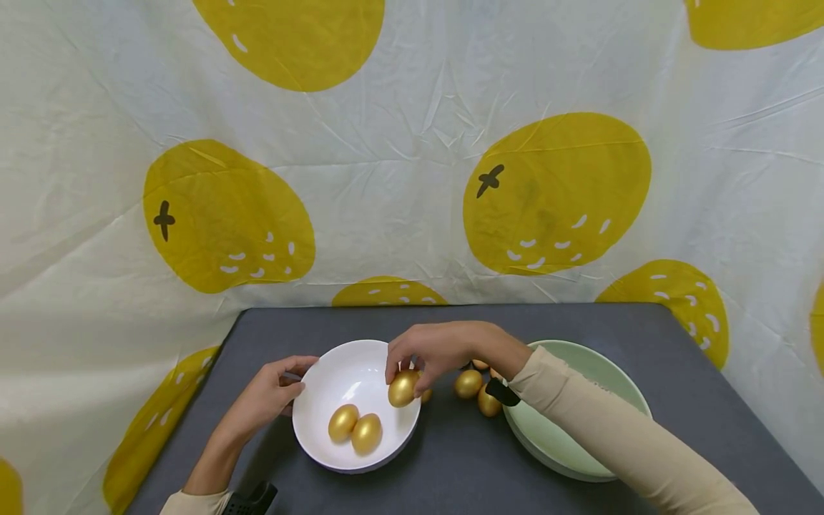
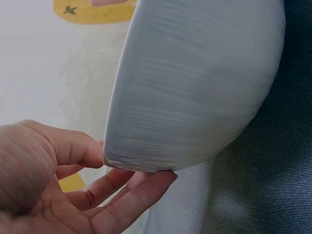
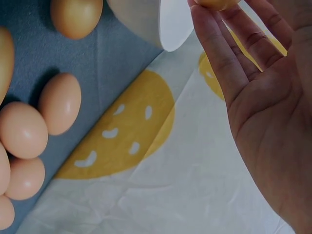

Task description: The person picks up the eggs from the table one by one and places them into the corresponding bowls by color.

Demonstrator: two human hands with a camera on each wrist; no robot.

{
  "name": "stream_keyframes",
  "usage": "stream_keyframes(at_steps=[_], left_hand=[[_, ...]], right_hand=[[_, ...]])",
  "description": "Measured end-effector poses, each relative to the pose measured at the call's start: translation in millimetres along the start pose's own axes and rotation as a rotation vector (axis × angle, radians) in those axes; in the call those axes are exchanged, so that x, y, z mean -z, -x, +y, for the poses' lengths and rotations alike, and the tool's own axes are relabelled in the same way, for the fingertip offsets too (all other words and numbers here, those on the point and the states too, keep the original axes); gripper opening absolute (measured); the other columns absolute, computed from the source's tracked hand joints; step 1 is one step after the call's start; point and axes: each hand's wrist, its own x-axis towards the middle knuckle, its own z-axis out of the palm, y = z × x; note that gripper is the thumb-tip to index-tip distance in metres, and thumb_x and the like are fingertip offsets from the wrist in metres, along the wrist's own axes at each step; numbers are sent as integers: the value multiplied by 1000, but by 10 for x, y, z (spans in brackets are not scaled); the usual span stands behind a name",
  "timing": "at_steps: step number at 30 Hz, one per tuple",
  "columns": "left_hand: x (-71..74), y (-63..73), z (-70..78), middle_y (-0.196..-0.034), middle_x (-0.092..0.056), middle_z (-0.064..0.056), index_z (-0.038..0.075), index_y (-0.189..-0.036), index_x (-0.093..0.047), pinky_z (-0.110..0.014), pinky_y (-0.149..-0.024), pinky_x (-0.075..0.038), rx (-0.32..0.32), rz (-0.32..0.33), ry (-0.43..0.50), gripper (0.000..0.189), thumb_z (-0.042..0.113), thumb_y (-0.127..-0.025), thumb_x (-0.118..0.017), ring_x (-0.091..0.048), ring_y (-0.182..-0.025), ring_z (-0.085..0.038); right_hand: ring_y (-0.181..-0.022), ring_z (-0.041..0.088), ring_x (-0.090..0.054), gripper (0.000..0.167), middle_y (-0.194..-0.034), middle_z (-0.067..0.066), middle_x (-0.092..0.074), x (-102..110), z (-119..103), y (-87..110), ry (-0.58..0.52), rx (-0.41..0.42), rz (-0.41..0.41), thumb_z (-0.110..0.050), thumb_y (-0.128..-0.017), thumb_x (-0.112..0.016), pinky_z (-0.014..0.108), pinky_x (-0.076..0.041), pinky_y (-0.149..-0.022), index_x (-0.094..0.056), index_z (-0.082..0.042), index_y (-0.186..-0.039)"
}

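My left hand [image 1: 260, 400] pinches the rim of the white bowl [image 1: 337, 383], thumb at the edge, fingers against its outer wall. My right hand [image 1: 444, 350] grips a golden egg [image 1: 402, 388] in its fingertips, over the white bowl's right side. Two golden eggs [image 1: 366, 433] lie side by side inside the white bowl. To its right on the dark gray table [image 1: 450, 465] are loose golden eggs [image 1: 468, 384], brown eggs [image 3: 23, 130] and, farther right, the green bowl [image 1: 599, 366], partly covered by my beige sleeve [image 1: 618, 436]
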Motion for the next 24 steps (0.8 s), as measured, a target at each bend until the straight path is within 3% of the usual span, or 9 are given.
stream_keyframes(at_steps=[24], left_hand=[[25, 2, 35, -116, -64, -18, 5, -140, -59, -44, -63, -62, 9, -5, 4, 46, -3, -95, -60, -68, -89, -25]], right_hand=[[-98, 1, -59, 36, -109, -3, -64, -190, -53, -293, 25, 29, -109, -6, -84, -82, 17, -52, -89, -72, -12, -118]])
